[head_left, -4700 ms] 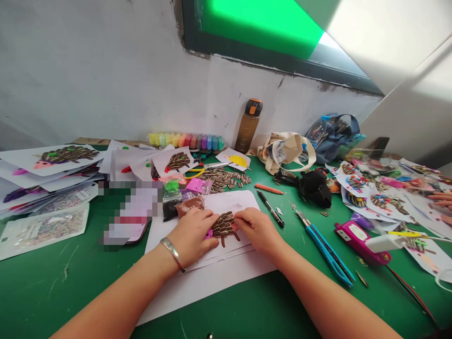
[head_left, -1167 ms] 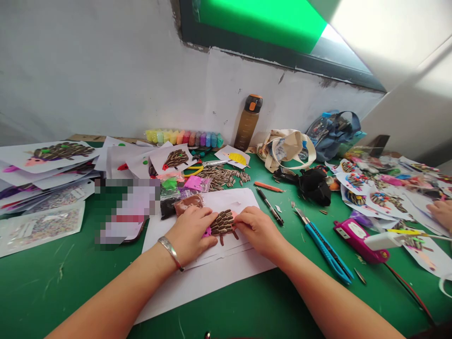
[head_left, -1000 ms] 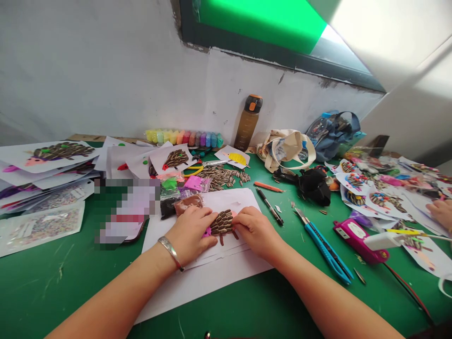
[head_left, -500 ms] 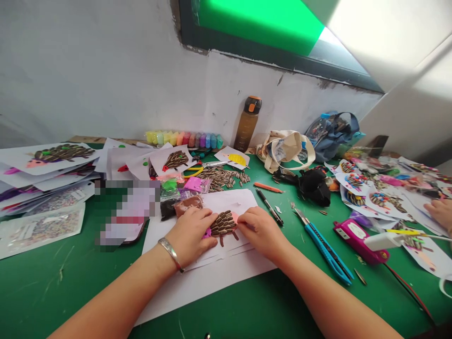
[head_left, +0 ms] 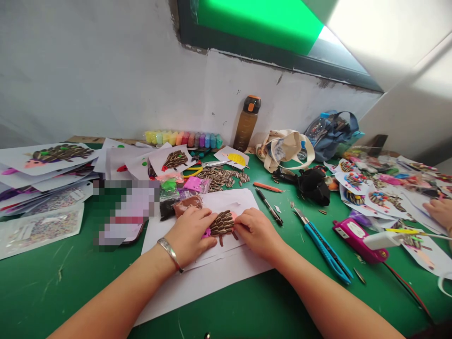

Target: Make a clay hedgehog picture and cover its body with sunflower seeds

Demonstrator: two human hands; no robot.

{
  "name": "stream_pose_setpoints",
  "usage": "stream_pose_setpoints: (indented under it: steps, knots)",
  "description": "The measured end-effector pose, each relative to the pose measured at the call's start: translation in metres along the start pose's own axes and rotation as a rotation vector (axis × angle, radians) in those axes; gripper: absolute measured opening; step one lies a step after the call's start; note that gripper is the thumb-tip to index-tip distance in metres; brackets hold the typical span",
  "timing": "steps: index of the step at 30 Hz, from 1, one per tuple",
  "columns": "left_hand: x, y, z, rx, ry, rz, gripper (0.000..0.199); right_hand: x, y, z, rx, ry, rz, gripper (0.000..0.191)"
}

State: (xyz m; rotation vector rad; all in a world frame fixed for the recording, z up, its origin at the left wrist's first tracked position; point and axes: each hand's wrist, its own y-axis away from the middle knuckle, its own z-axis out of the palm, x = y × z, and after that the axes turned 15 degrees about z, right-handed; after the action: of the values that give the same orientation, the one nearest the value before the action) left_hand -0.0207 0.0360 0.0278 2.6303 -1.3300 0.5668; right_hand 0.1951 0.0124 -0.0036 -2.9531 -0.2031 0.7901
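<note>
On white paper sheets (head_left: 169,297) lies a hedgehog picture (head_left: 221,223), its body covered with striped sunflower seeds and its short legs brown. My left hand (head_left: 192,227) rests on its left side, fingers stretched and thumb apart. A purple piece of clay (head_left: 207,232) shows between that thumb and forefinger. At the picture's pink right end, my right hand (head_left: 256,231) has its fingertips pressed together. What they pinch, if anything, is hidden. Just behind my left hand sits a packet of brown clay (head_left: 187,204), with a black packet (head_left: 167,209) beside it.
Sunflower seeds (head_left: 221,179) are heaped behind the paper. To the right lie a pen (head_left: 268,205), an orange pencil (head_left: 268,187) and blue tweezers (head_left: 330,254). Finished pictures (head_left: 60,153) are stacked at left. Another person's hand (head_left: 439,212) is at far right.
My right hand has shifted slightly left, its fingers curling a little more at the pink end. My left hand stays in place on the picture.
</note>
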Motion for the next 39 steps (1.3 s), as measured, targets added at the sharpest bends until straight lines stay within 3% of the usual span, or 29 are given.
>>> stream_pose_setpoints:
  steps: [5,8,14,19,25,31,34,37,39]
  knots:
    - [0.0,0.0,0.0,-0.011,0.006,-0.003,0.046,-0.001,0.0,-0.008,-0.039,-0.072,0.06,0.019]
    - [-0.001,0.001,0.0,-0.003,0.004,-0.007,0.043,0.005,-0.01,-0.019,0.017,-0.088,0.133,0.018]
    - [-0.001,0.001,0.001,0.016,0.007,0.008,0.041,0.023,-0.066,-0.037,0.081,0.091,0.233,0.026]
    - [-0.001,0.003,0.001,0.017,0.009,-0.005,0.043,0.024,-0.11,-0.025,0.063,0.221,0.264,0.024]
    - [-0.002,0.003,0.003,0.026,0.015,-0.01,0.043,0.018,-0.126,-0.007,0.037,0.3,0.275,0.019]
    - [0.001,0.002,0.0,-0.003,0.009,-0.025,0.047,0.007,-0.109,-0.02,0.057,0.201,0.25,0.032]
    - [0.002,0.001,-0.002,-0.021,0.007,-0.018,0.049,0.002,-0.077,-0.031,0.073,0.108,0.232,0.031]
    - [0.001,0.001,-0.001,-0.022,0.003,-0.01,0.045,0.0,-0.037,-0.035,-0.053,-0.24,0.244,0.017]
    - [0.0,0.001,-0.001,-0.021,-0.001,-0.003,0.043,-0.001,-0.015,-0.033,-0.117,-0.352,0.271,0.013]
